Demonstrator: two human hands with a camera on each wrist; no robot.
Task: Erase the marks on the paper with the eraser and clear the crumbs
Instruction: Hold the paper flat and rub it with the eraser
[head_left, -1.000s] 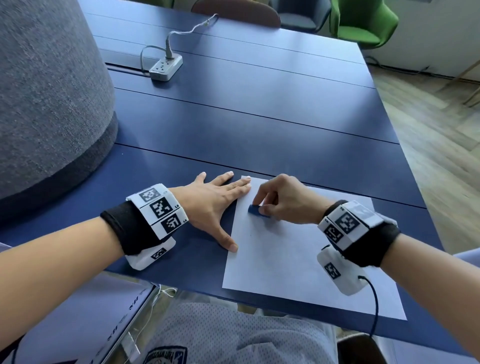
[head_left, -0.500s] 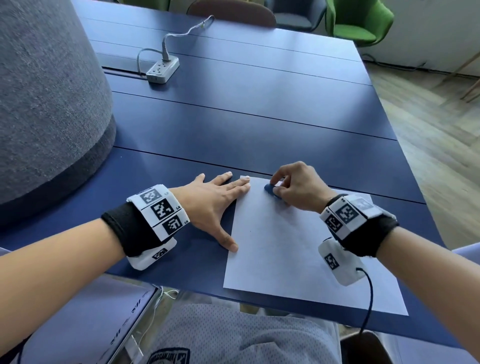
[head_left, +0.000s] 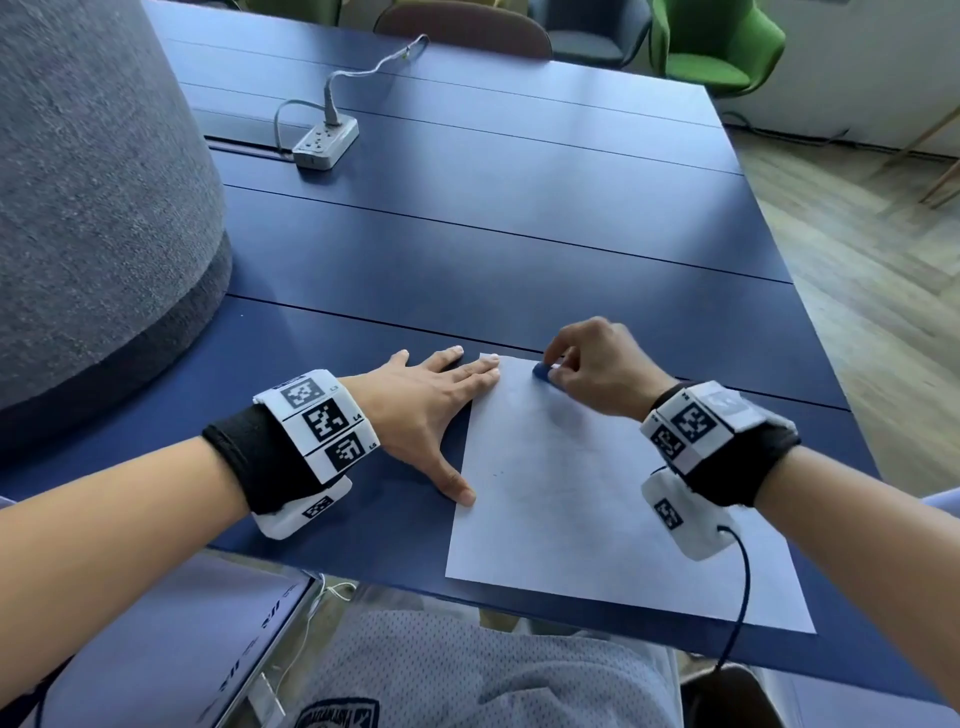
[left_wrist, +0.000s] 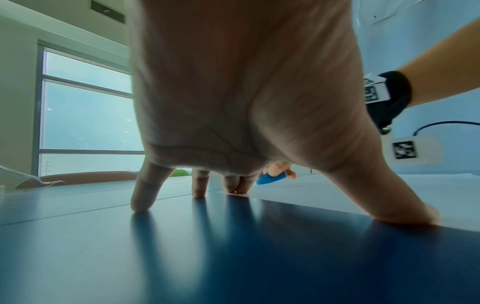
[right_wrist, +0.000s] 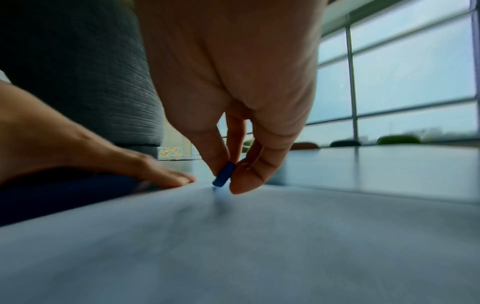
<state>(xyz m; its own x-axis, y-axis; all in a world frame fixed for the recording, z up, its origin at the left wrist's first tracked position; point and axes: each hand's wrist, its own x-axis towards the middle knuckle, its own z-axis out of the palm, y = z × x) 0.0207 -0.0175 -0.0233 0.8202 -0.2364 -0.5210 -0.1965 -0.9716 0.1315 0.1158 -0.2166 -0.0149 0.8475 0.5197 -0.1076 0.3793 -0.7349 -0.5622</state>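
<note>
A white sheet of paper (head_left: 597, 499) lies at the near edge of the blue table (head_left: 519, 249). Faint pencil marks (head_left: 550, 488) show near its middle. My right hand (head_left: 592, 369) pinches a small blue eraser (head_left: 543, 371) between thumb and fingers near the paper's far left corner. In the right wrist view the eraser (right_wrist: 224, 174) tilts, with its lower end close to the paper (right_wrist: 259, 246). My left hand (head_left: 431, 410) lies flat with spread fingers. Its fingertips (left_wrist: 237, 188) and thumb press the paper's left edge. The eraser (left_wrist: 270, 179) shows beyond them.
A large grey felt-covered column (head_left: 93, 197) stands on the table at the left. A white power strip (head_left: 324, 143) with its cable lies far back. Chairs, one of them green (head_left: 711, 47), line the far side. The table's near edge runs just below the paper.
My right hand has carried the eraser up the paper from its left middle toward the far left corner. My left hand has stayed pressed on the paper's left edge.
</note>
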